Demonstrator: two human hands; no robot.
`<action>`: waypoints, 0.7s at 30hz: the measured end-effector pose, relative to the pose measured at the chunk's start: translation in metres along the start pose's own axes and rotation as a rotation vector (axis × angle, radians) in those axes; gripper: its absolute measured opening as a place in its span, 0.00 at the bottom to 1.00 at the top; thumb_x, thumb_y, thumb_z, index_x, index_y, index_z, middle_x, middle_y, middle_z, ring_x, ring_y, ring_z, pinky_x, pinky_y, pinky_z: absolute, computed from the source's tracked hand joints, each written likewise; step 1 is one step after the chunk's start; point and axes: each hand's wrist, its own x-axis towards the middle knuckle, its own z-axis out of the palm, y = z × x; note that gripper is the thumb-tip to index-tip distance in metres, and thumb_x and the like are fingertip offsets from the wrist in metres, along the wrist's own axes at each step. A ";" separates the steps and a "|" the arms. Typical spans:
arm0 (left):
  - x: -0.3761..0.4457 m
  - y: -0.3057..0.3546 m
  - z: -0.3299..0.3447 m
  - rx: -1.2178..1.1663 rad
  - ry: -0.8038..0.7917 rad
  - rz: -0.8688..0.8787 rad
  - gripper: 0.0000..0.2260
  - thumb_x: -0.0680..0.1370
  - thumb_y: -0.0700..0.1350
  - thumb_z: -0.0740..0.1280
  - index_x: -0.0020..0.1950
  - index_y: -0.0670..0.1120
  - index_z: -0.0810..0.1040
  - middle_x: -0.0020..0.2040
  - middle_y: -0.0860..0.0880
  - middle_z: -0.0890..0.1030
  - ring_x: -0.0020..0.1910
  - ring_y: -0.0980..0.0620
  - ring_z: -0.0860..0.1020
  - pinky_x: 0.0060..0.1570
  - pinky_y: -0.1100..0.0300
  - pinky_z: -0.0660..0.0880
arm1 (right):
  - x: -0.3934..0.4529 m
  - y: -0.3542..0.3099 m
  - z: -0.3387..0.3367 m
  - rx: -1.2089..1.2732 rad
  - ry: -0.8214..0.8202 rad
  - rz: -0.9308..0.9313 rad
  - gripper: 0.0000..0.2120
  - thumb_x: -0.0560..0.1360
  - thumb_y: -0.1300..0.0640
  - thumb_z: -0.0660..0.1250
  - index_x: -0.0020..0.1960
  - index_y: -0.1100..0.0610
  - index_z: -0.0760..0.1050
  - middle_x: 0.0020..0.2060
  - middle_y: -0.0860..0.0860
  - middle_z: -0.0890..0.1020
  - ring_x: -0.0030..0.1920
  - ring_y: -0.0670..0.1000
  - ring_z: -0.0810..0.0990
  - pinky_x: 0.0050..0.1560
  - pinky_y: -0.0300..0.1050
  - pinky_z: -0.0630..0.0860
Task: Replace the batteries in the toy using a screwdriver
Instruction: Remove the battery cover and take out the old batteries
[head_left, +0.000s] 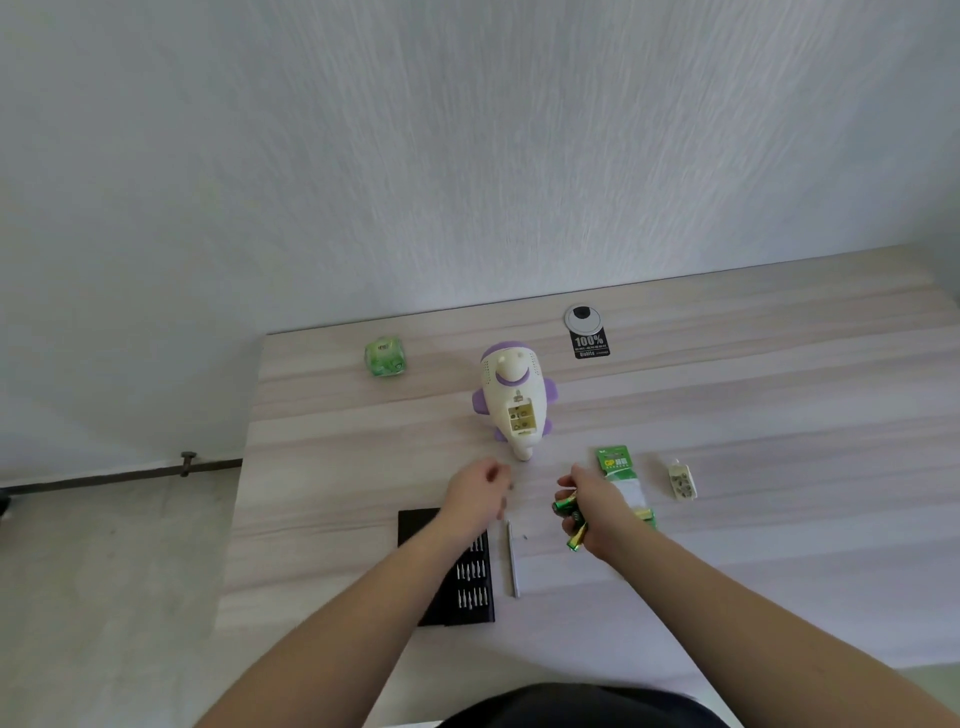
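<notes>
Left hand (475, 486): grip loosely curled, empty, above bench (779, 415).
Screwdriver (513, 558): at 6 o'clock.
Toy (514, 397): bench centre, 12 o'clock; compartment open, empty. Likely light, rigid plastic; hold by body.
Right hand (592, 501): grip closed on batteries (569, 512); smooth, may slip.

The desk (727, 415) has a pale, matt wood-grain surface. The toy (514, 395) looks like smooth cream and purple plastic. The batteries (569, 512) have glossy green wrapping, the screwdriver (513, 558) a dull metal finish, and the wall (467, 130) is rough-textured white
</notes>
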 end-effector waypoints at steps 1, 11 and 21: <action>-0.008 0.002 0.008 0.031 -0.095 0.036 0.11 0.82 0.49 0.59 0.48 0.45 0.76 0.36 0.49 0.78 0.31 0.53 0.75 0.33 0.63 0.74 | 0.001 0.003 0.001 -0.073 -0.001 -0.036 0.13 0.81 0.53 0.56 0.45 0.60 0.72 0.37 0.56 0.75 0.33 0.53 0.71 0.27 0.40 0.65; -0.031 -0.004 0.041 0.203 -0.328 0.208 0.13 0.82 0.49 0.61 0.66 0.51 0.71 0.41 0.52 0.79 0.39 0.55 0.77 0.36 0.63 0.73 | 0.003 0.010 -0.005 -0.438 -0.043 -0.050 0.21 0.82 0.46 0.50 0.50 0.62 0.72 0.36 0.56 0.71 0.26 0.49 0.64 0.23 0.39 0.61; -0.025 -0.007 0.049 0.253 -0.297 0.259 0.20 0.74 0.43 0.68 0.66 0.48 0.70 0.40 0.54 0.76 0.39 0.55 0.75 0.40 0.62 0.72 | 0.003 0.017 -0.005 -0.425 -0.063 0.006 0.13 0.78 0.54 0.51 0.42 0.58 0.69 0.35 0.56 0.68 0.30 0.51 0.64 0.26 0.39 0.59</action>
